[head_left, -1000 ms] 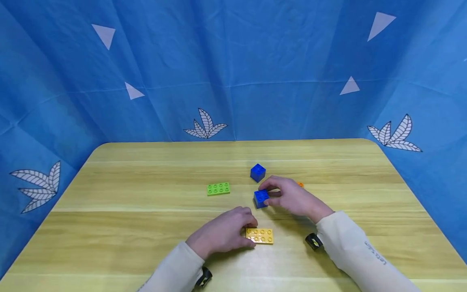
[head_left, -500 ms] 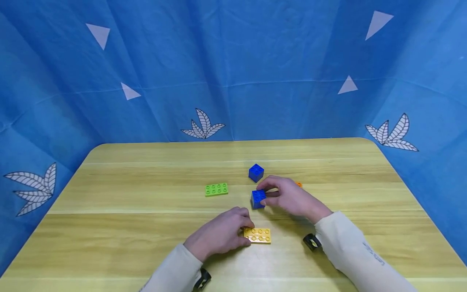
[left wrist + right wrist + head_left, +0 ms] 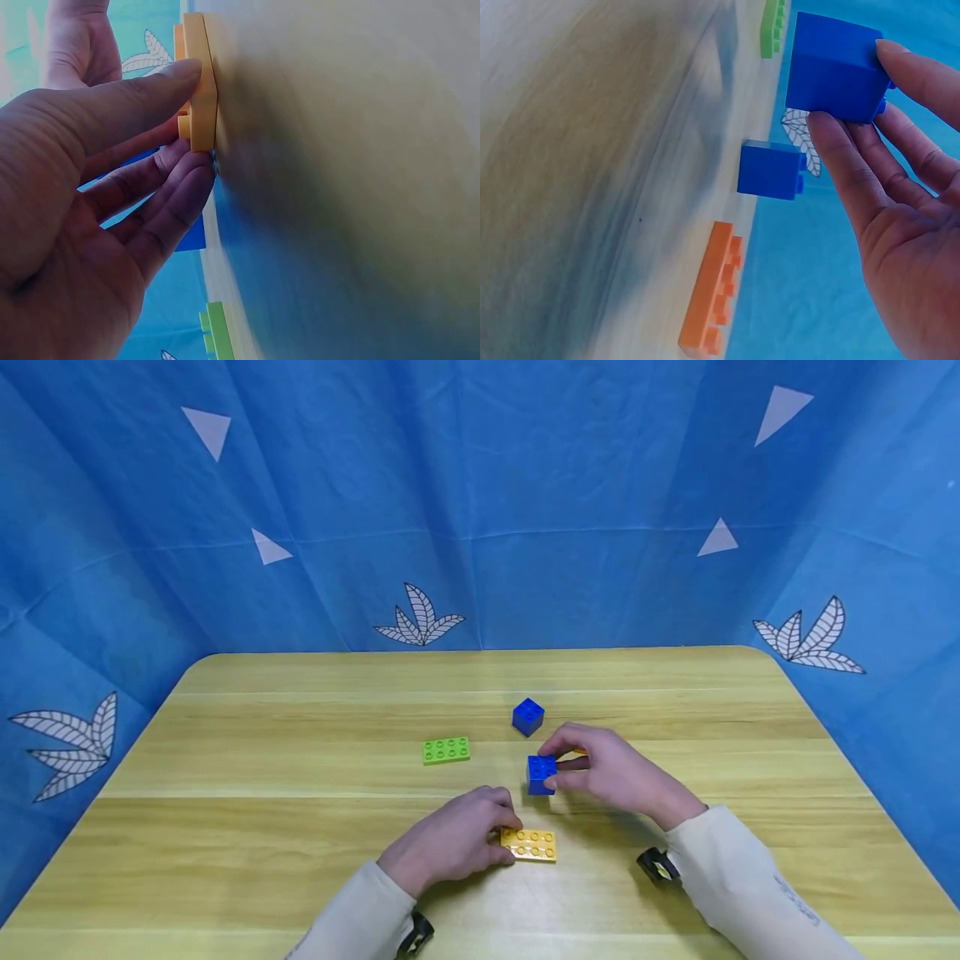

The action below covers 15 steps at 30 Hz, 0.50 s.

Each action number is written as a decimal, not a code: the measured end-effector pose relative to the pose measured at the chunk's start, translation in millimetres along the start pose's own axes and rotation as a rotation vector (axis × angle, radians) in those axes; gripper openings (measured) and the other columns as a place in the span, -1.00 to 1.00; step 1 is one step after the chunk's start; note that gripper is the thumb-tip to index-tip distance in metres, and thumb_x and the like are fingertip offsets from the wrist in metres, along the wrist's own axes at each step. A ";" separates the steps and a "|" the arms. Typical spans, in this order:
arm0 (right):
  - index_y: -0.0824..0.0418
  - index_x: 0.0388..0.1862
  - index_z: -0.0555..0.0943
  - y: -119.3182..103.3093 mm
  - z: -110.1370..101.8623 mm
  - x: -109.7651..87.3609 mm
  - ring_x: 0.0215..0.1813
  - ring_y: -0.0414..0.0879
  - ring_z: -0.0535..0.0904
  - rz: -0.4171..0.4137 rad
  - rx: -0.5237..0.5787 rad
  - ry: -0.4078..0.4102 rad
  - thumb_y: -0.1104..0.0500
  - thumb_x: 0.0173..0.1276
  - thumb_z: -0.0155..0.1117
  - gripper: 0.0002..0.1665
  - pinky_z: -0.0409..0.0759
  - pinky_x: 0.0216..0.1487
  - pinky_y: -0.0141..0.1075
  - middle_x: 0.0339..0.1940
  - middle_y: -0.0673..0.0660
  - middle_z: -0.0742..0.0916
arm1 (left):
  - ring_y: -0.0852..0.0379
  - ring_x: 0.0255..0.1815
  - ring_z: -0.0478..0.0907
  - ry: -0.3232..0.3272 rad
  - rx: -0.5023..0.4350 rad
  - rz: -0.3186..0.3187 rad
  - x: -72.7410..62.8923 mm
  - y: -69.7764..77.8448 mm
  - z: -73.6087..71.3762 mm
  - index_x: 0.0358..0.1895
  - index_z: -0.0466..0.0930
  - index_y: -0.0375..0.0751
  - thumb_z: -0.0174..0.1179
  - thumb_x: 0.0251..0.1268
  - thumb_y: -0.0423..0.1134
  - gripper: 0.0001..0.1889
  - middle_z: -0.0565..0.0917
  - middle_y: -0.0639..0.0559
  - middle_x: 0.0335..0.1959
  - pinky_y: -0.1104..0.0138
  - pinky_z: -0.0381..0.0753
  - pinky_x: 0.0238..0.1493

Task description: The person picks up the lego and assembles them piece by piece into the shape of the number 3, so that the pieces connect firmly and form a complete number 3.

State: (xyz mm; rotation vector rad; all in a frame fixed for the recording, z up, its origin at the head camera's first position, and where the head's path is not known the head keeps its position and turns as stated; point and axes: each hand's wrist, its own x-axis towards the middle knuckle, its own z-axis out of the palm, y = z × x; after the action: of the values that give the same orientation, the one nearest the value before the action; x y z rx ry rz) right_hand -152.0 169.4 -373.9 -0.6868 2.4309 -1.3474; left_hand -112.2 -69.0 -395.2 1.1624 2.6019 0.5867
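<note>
Bricks and sleeves: parts covered, cropped or unreadable

Orange brick point(image 3: 580, 751): head view, all but a sliver behind the right hand point(image 3: 611, 772).
Yellow brick point(image 3: 531, 845): head view, left end partly covered by the left hand point(image 3: 453, 835).
Held blue block point(image 3: 540, 772): head view, right side partly covered.
Blue patch point(image 3: 196, 238): left wrist view, mostly screened by fingers; which block, cannot tell.
Green brick point(image 3: 219, 334): cropped by the lower edge; by the upper edge, right wrist view.
Left sleeve point(image 3: 352, 914), right sleeve point(image 3: 738, 881): cropped below, head view.
Lettering point(image 3: 797, 900): right sleeve, blurred, unreadable.
</note>
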 end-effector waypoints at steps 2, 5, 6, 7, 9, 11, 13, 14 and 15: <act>0.18 -0.05 0.63 -1.7 -1.1 -2.7 0.10 0.00 0.58 -0.002 0.014 -0.002 0.23 0.27 0.43 -0.72 0.59 0.09 -0.09 -0.06 0.04 0.66 | 0.31 -0.27 0.36 -0.002 -0.008 -0.005 0.6 0.5 -0.1 -0.08 0.75 -0.12 0.45 0.13 -0.18 -0.72 0.48 0.26 -0.30 0.49 0.43 -0.18; 0.19 -0.04 0.62 -4.4 -2.3 -7.0 0.11 0.03 0.58 -0.015 0.029 -0.008 0.24 0.28 0.42 -0.72 0.58 0.11 -0.07 -0.05 0.05 0.65 | 0.32 -0.27 0.37 -0.009 -0.028 -0.019 1.0 1.2 -0.3 -0.07 0.75 -0.12 0.46 0.12 -0.18 -0.71 0.48 0.27 -0.30 0.49 0.44 -0.19; 0.18 -0.03 0.62 -5.3 -2.5 -8.3 0.11 0.03 0.58 -0.020 0.035 -0.010 0.24 0.28 0.42 -0.71 0.58 0.11 -0.08 -0.04 0.05 0.65 | 0.32 -0.27 0.37 -0.010 -0.033 -0.022 1.0 1.3 -0.3 -0.07 0.75 -0.12 0.46 0.12 -0.18 -0.71 0.48 0.27 -0.29 0.49 0.44 -0.19; 0.18 -0.02 0.62 -5.9 -2.6 -9.4 0.11 0.02 0.58 -0.027 0.035 -0.010 0.24 0.28 0.42 -0.70 0.57 0.12 -0.08 -0.04 0.04 0.65 | 0.32 -0.27 0.37 -0.011 -0.041 -0.027 0.9 1.3 -0.3 -0.07 0.75 -0.12 0.46 0.12 -0.18 -0.70 0.49 0.27 -0.28 0.49 0.44 -0.18; 0.16 0.01 0.62 -6.9 -2.6 -11.6 0.11 0.01 0.57 -0.039 0.034 -0.013 0.24 0.27 0.43 -0.67 0.57 0.12 -0.07 -0.04 0.02 0.65 | 0.32 -0.25 0.38 -0.014 -0.052 -0.035 0.8 0.9 -0.3 -0.06 0.75 -0.12 0.46 0.12 -0.18 -0.70 0.50 0.27 -0.27 0.49 0.45 -0.16; 0.14 0.03 0.62 -8.0 -2.4 -13.4 0.10 -0.03 0.56 -0.047 0.025 -0.015 0.23 0.26 0.44 -0.65 0.57 0.13 -0.08 -0.04 -0.01 0.65 | 0.32 -0.25 0.39 -0.018 -0.061 -0.039 0.8 0.3 -0.5 -0.07 0.75 -0.12 0.46 0.12 -0.18 -0.71 0.51 0.27 -0.26 0.48 0.46 -0.15; 0.13 0.04 0.62 -8.1 -1.5 -15.1 0.10 -0.05 0.56 -0.054 0.012 -0.022 0.20 0.26 0.44 -0.63 0.57 0.13 -0.10 -0.04 -0.03 0.64 | 0.31 -0.25 0.39 -0.021 -0.066 -0.038 1.1 -0.4 -0.7 -0.07 0.75 -0.12 0.46 0.12 -0.18 -0.71 0.50 0.27 -0.27 0.48 0.46 -0.15; 0.12 0.04 0.62 -8.1 -0.9 -16.0 0.09 -0.06 0.56 -0.055 0.005 -0.028 0.19 0.26 0.45 -0.63 0.57 0.12 -0.12 -0.05 -0.03 0.64 | 0.31 -0.25 0.39 -0.023 -0.066 -0.037 1.3 -0.6 -0.9 -0.07 0.75 -0.12 0.46 0.12 -0.18 -0.71 0.50 0.27 -0.27 0.49 0.46 -0.16; 0.12 0.04 0.63 -8.3 -0.2 -17.2 0.09 -0.07 0.56 -0.056 -0.003 -0.034 0.16 0.27 0.45 -0.64 0.57 0.12 -0.13 -0.04 -0.04 0.64 | 0.31 -0.26 0.39 -0.025 -0.069 -0.037 1.4 -0.9 -1.0 -0.08 0.75 -0.12 0.46 0.13 -0.18 -0.72 0.50 0.27 -0.28 0.49 0.45 -0.17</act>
State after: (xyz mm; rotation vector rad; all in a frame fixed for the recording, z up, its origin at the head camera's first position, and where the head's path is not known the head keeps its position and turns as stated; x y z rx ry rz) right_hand -135.3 174.9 -366.6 -0.7772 2.4044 -1.3425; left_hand -114.0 -68.7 -394.7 1.0916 2.5551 0.6440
